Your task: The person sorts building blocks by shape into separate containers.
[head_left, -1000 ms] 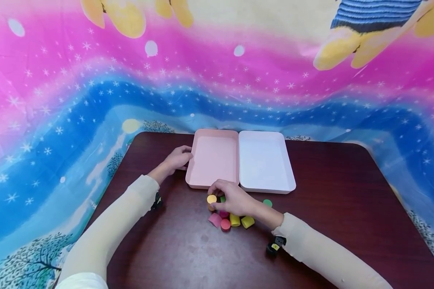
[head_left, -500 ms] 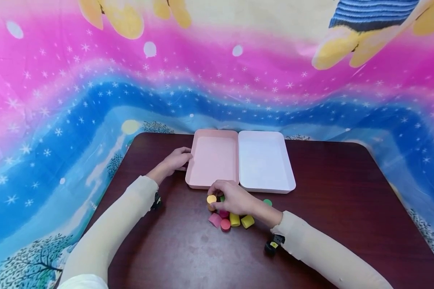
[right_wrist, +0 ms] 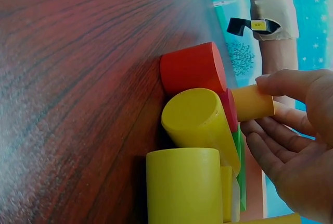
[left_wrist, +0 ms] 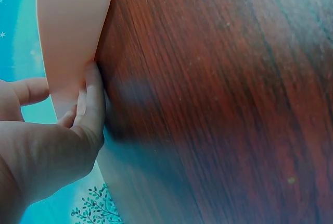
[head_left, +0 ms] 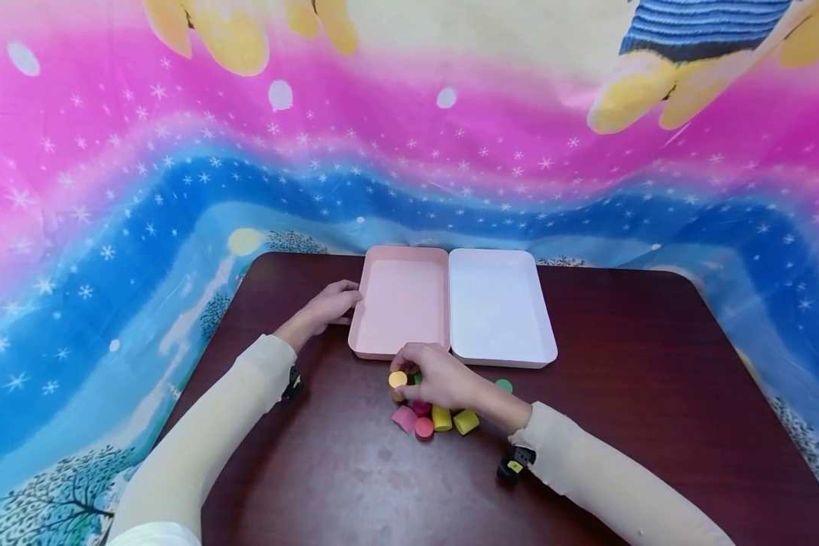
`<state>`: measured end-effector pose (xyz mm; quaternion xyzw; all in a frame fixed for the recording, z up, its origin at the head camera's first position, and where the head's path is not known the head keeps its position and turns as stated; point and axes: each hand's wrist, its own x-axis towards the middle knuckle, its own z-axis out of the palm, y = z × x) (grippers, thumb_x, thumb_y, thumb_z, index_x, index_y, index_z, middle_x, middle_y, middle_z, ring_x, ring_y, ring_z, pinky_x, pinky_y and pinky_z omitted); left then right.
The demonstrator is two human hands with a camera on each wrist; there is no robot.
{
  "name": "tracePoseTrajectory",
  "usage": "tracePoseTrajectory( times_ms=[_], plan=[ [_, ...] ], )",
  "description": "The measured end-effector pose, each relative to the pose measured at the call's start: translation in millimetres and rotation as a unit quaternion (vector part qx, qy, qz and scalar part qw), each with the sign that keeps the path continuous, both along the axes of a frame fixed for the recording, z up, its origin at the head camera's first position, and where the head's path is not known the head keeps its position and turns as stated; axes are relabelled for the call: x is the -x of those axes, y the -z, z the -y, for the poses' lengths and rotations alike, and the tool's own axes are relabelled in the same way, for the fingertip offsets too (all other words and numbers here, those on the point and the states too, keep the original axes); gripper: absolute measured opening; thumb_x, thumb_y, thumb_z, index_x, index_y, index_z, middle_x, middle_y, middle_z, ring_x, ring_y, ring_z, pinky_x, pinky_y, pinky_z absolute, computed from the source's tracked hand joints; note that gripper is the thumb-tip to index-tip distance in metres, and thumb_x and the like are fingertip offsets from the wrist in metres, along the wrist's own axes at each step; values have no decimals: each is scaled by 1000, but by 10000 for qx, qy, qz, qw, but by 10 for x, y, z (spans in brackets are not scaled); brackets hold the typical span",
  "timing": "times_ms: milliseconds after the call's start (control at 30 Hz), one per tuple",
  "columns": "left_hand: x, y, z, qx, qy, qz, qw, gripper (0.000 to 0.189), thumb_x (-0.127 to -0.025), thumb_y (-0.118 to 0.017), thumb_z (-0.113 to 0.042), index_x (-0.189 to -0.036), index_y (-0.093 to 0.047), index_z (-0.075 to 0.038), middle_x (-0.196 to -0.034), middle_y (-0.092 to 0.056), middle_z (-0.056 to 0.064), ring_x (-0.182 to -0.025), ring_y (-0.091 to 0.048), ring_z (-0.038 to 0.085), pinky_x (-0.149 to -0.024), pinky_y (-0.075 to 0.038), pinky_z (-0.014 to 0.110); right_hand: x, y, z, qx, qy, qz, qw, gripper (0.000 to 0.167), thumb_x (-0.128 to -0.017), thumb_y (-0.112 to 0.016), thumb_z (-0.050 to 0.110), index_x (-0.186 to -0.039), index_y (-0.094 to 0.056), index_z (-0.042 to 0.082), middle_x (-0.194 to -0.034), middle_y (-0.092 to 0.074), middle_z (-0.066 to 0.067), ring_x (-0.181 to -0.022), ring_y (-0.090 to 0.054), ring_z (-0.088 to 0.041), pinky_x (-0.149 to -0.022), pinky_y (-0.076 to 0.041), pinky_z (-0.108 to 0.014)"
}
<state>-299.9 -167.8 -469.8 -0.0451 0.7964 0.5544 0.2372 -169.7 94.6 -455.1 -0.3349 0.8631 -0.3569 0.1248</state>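
Between the right hand's (head_left: 444, 377) pinching fingertips an orange block (head_left: 397, 381) is sitting; beside them other blocks (head_left: 441, 418) are lying; beyond, the white tray (head_left: 500, 307) and pink tray (head_left: 404, 307), which the left hand's (head_left: 327, 305) fingers are touching, are showing none.

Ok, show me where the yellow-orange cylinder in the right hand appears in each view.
Head: the yellow-orange cylinder is below centre, nearer us than the pink tray.
Left wrist: not in it.
Right wrist: right of centre, mid-height.
Shared landmark: the dark reddish-brown wooden table.

Pale glare on dark tabletop (head_left: 375, 478)
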Motion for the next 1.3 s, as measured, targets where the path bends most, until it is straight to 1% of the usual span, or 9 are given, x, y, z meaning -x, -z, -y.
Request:
tracePoseTrajectory(
  times_ms=[233, 367, 533, 800, 967, 1100, 1200, 1300],
  plan=[
    [-31, -2, -21, 14, -109, -101, 9999, 56, -111, -49, -27, -161, -37, -5, -150, -53, 18, -137, -54, 32, -108, -53, 51, -10, -2, -2, 55, -22, 32, 10000, 22, -90, -86, 14, -108, -72, 15, -104, -67, 8, -99, -66, -10, -92, -60, -37],
    [-39, 22, -23, 18, -106, -132, 9999, 56, -111, -49, -27, -160, -37, -6, -149, -53, 18, -136, -56, 32, -107, -54, 50, -17, 9, -1, 50, -78, -30, 10000, 23, -90, -85, 11, -109, -72, 14, -104, -67, 7, -98, -66, -11, -91, -60, -37],
    [-40, 53, -13, -5, -111, -176, 9998, 55, -110, -49, -27, -159, -39, -5, -147, -55, 18, -134, -57, 31, -106, -54, 49, -20, 19, 5, -52, -126, -113, 9998, 24, -90, -85, 11, -110, -72, 14, -105, -66, 7, -98, -64, -11, -90, -59, -34],
    [-26, 55, -10, -38, -143, -245, 9996, 56, -110, -51, -27, -160, -38, -6, -148, -54, 18, -135, -56, 32, -107, -54, 51, 17, 10, 19, -261, -192, -171, 9993, 25, -89, -85, 12, -110, -71, 15, -104, -65, 8, -97, -64, -15, -87, -55, -30],
    [-30, 66, -11, -32, -153, -276, 9995, 57, -111, -50, -27, -162, -36, -6, -151, -52, 18, -136, -56, 31, -107, -54, 50, 4, -17, 21, -410, -183, -159, 9989, 26, -90, -85, 15, -112, -70, 15, -106, -65, 8, -97, -62, -13, -88, -55, -30],
    [-33, 72, -14, -23, -184, -288, 9994, 57, -110, -51, -27, -161, -37, -5, -151, -52, 18, -135, -56, 31, -107, -54, 50, -1, -3, 17, -488, -196, -226, 9984, 26, -91, -84, 16, -113, -69, 15, -107, -65, 8, -97, -61, -12, -89, -55, -30],
    [-30, 78, -15, -18, -210, -298, 9993, 56, -110, -51, -27, -161, -38, -5, -150, -52, 18, -134, -57, 31, -106, -54, 50, 7, 8, 15, -451, -204, -248, 9985, 26, -91, -84, 14, -112, -69, 15, -107, -65, 8, -97, -61, -13, -89, -55, -30],
    [-27, 86, -15, 2, -223, -298, 9993, 56, -110, -51, -27, -160, -38, -6, -150, -52, 18, -133, -58, 31, -106, -55, 50, 15, 3, 14, -376, -200, -151, 9990, 25, -91, -84, 13, -111, -69, 16, -105, -65, 9, -97, -62, -13, -89, -56, -31]
  ],
)
